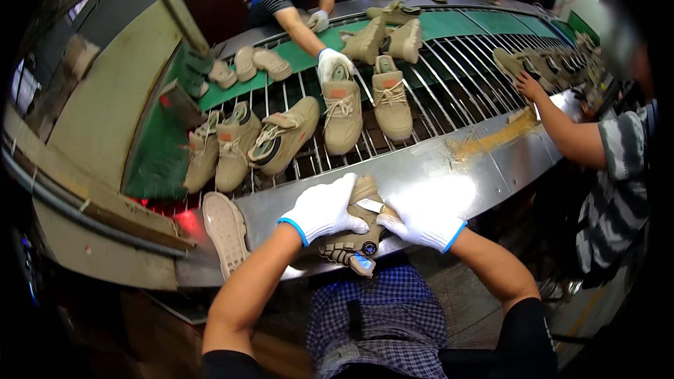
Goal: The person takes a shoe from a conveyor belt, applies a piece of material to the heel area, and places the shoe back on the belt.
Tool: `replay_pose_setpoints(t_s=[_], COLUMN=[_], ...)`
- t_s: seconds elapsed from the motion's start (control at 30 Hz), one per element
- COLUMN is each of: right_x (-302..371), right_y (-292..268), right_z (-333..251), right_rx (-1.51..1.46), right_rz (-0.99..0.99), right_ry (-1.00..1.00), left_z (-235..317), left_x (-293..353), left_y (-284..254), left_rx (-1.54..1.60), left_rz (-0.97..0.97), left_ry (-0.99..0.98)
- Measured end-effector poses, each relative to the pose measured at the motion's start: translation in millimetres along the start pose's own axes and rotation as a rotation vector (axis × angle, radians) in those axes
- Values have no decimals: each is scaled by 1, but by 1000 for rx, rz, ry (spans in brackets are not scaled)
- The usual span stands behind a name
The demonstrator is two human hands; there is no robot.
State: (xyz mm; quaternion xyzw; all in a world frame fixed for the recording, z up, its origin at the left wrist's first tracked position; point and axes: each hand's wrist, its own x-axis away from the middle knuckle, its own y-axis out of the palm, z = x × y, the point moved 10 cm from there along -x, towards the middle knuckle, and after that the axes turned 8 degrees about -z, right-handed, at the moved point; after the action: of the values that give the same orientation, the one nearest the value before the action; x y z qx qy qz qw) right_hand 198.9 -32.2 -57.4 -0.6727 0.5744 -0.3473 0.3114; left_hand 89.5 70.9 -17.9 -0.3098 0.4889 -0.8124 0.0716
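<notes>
Shoe [368, 230] sits at the bench [430, 184] edge; fingers of the left hand [324, 209] clamp it, those of the right hand [425, 223] grip a pale tool [370, 205]. Tooling seems underway; the next stroke calls for steady support.

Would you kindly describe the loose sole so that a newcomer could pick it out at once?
Find the barred rack, then the shiny metal ledge along its near edge. Toward that ledge's left end, left of the person's left hand, is a long tan sole with a ridged side. Unlike the laced shoes on the rack behind it, it has no upper attached.
</notes>
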Motion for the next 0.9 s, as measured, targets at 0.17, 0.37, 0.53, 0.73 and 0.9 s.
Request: replay_pose_setpoints(t_s=[0.17, 0.37, 0.53, 0.73, 0.9], right_x=[-5, 4, 26, 14, -10], right_y=[13, 69, 45, 3, 75], right_z=[-9, 17, 4, -28, 11], right_rx=[-313, -789, -525, 97, -889], right_rz=[26, -33, 39, 100, -82], right_ry=[15, 79, 179, 188, 277], left_z=[-10, -9, -10, -20, -34], left_x=[7, 20, 23, 24, 31], left_y=[4, 1, 4, 4, 2], left_rx=[-6, -20, -2, 1, -14], left_rz=[58, 25, 107, 94, 143], left_ry=[-2, -22, -26, -63, -61])
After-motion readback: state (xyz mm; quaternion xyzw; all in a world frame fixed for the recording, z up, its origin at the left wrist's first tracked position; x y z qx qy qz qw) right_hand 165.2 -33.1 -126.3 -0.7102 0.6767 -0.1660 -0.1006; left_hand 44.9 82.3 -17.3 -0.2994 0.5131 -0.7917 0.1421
